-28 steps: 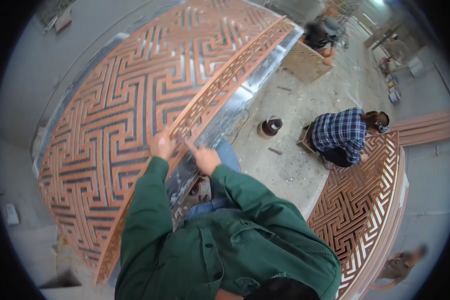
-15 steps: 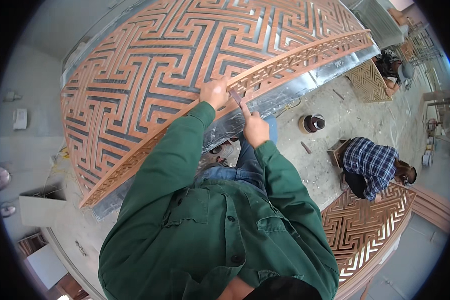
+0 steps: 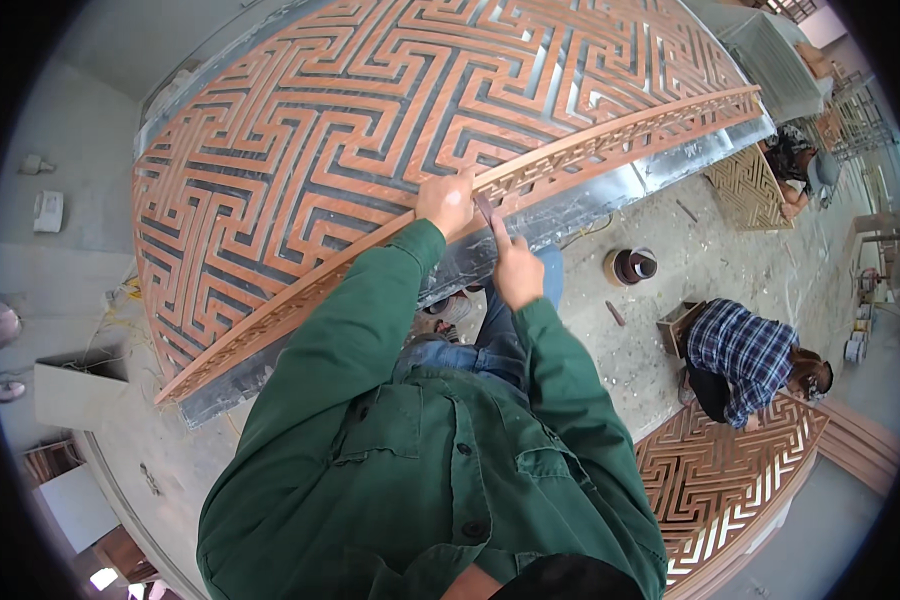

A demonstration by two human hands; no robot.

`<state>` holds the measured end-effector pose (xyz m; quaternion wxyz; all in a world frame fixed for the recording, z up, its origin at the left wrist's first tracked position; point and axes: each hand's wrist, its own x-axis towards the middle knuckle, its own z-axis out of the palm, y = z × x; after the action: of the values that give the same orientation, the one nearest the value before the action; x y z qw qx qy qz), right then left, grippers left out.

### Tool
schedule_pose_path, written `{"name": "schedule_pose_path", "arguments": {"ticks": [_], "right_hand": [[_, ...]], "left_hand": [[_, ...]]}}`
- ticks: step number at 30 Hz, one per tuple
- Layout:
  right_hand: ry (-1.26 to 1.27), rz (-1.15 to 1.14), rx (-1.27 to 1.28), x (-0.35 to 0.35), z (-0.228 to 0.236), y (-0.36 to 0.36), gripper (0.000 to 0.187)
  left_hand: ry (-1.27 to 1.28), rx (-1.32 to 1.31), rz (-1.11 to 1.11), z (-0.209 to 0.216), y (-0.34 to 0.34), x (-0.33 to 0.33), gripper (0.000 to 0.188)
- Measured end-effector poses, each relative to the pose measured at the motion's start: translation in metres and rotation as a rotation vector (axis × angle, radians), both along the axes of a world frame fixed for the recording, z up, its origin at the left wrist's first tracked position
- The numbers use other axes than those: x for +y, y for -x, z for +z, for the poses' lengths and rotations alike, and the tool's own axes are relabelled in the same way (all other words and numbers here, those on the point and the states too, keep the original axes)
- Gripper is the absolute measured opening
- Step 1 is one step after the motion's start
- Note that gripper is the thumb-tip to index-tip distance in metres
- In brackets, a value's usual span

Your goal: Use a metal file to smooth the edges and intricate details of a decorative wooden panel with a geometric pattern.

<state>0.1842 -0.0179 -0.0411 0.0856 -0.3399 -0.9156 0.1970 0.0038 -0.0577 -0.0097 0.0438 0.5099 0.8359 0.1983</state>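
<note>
A wooden lattice panel (image 3: pixel 610 135) stands on its long edge along the near side of the worktable, seen mostly from above. My left hand (image 3: pixel 447 203) is closed over its upper rail near the middle. Just right of it, my right hand (image 3: pixel 518 272) grips a thin, flat brown stick (image 3: pixel 485 207), perhaps a sanding stick, with the index finger stretched along it. The stick's far end meets the panel's openwork. Behind lies a large reddish-brown lattice panel (image 3: pixel 300 190), flat on the table.
The dark, shiny table edge (image 3: pixel 610 190) runs in front of me. On the floor to the right are a dark round container (image 3: pixel 630 266) and a brown stick (image 3: pixel 615 314). A person in a plaid shirt (image 3: pixel 740 345) bends over another lattice panel (image 3: pixel 730 470); another person (image 3: pixel 795 165) works farther off.
The view has shifted slightly, so the panels and both hands sit a little differently in the picture. Both hands keep their holds, the stick still against the upright panel.
</note>
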Motion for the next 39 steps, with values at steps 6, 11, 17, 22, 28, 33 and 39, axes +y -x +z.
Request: {"name": "schedule_pose_path", "arguments": {"ticks": [6, 11, 17, 22, 28, 33, 39], "right_hand": [[-0.001, 0.036, 0.036, 0.011, 0.005, 0.015, 0.072], [-0.015, 0.046, 0.001, 0.002, 0.005, -0.008, 0.072], [-0.012, 0.008, 0.013, 0.022, -0.007, 0.041, 0.066], [0.099, -0.007, 0.019, 0.004, 0.004, -0.006, 0.065], [0.223, -0.058, 0.575, 0.010, -0.009, 0.013, 0.048], [1.010, -0.165, 0.552, 0.031, -0.004, 0.028, 0.041], [0.493, -0.075, 0.447, 0.021, 0.016, -0.001, 0.042]], "left_hand": [[-0.042, -0.033, -0.006, -0.006, 0.019, 0.007, 0.042], [0.167, 0.008, 0.029, -0.007, 0.023, 0.014, 0.036], [0.102, -0.015, -0.022, 0.000, 0.017, 0.012, 0.032], [0.215, -0.084, 0.045, 0.009, 0.030, 0.004, 0.034], [0.284, -0.055, -0.014, 0.007, 0.032, 0.008, 0.044], [0.261, -0.064, 0.033, 0.003, 0.036, 0.006, 0.044], [0.263, -0.083, 0.020, 0.000, 0.037, 0.008, 0.040]]}}
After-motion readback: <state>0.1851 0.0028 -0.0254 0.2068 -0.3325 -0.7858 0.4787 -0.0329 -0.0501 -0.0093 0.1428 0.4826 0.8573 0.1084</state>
